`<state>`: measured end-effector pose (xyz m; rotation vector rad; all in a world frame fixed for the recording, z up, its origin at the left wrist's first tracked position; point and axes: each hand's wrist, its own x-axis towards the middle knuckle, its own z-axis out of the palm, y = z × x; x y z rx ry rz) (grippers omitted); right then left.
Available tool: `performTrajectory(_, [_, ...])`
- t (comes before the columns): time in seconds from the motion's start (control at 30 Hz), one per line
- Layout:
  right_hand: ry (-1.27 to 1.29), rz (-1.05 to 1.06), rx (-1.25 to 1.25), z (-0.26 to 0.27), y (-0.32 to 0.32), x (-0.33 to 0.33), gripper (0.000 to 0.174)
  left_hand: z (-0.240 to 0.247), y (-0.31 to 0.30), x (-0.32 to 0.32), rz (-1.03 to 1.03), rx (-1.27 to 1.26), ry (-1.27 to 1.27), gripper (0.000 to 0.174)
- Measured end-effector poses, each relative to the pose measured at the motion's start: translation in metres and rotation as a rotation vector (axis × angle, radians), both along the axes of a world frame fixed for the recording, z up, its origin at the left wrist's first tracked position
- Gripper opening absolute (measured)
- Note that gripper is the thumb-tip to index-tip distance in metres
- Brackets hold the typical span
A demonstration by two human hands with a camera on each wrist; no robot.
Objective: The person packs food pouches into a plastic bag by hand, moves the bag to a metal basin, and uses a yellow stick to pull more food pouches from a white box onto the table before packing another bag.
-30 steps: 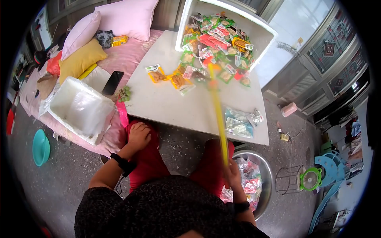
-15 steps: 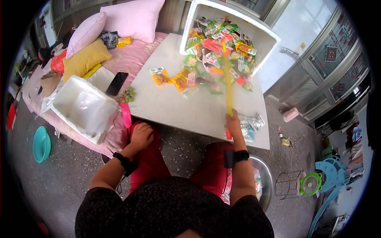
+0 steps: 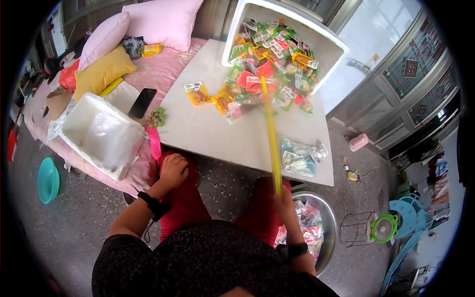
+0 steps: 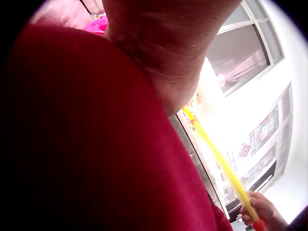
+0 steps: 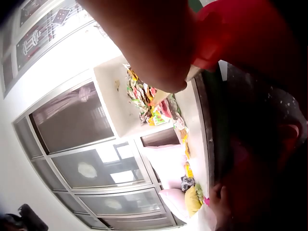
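My right hand [image 3: 286, 204] grips the lower end of a long yellow stick [image 3: 271, 143], held over my right thigh beside the table edge. The stick has a red end [image 4: 259, 224] below that hand in the left wrist view. Its far end overlaps a heap of small food packets [image 3: 292, 57], green, yellow and red. They spill from a white foam box [image 3: 332, 43] lying on its side. A red packet [image 3: 247, 81] lies by the stick's tip, which is blurred. My left hand [image 3: 174, 170] rests on my left knee, fingers relaxed.
Yellow packets [image 3: 197, 94] and silvery-blue packets [image 3: 298, 161] lie on the white table [image 3: 222, 141]. A metal basin [image 3: 330, 232] of packets stands on the floor at right. On the bed at left are an empty foam box [image 3: 101, 133] and a phone [image 3: 142, 103].
My right hand first reached forward over the table, then drew back towards my body with the stick. Red packets have come nearer, out of the heap. My left hand has stayed on the knee.
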<state>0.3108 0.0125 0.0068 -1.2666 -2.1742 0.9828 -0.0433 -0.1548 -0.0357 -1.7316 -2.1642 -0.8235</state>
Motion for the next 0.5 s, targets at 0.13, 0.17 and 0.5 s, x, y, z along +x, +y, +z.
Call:
performTrajectory(0.13, [0.094,0.013,0.058,0.039,0.016,-0.027,0.042,0.0,0.002,0.001,0.007,-0.027,-0.013,0.017])
performTrajectory(0.17, [0.075,-0.018,-0.001,0.044,0.03,-0.034,0.042,-0.001,0.002,0.0,0.003,-0.03,-0.016,0.017])
performTrajectory(0.5, [-0.069,-0.032,-0.096,0.022,0.086,-0.052,0.038,-0.002,0.001,0.0,-0.011,-0.003,-0.004,0.017])
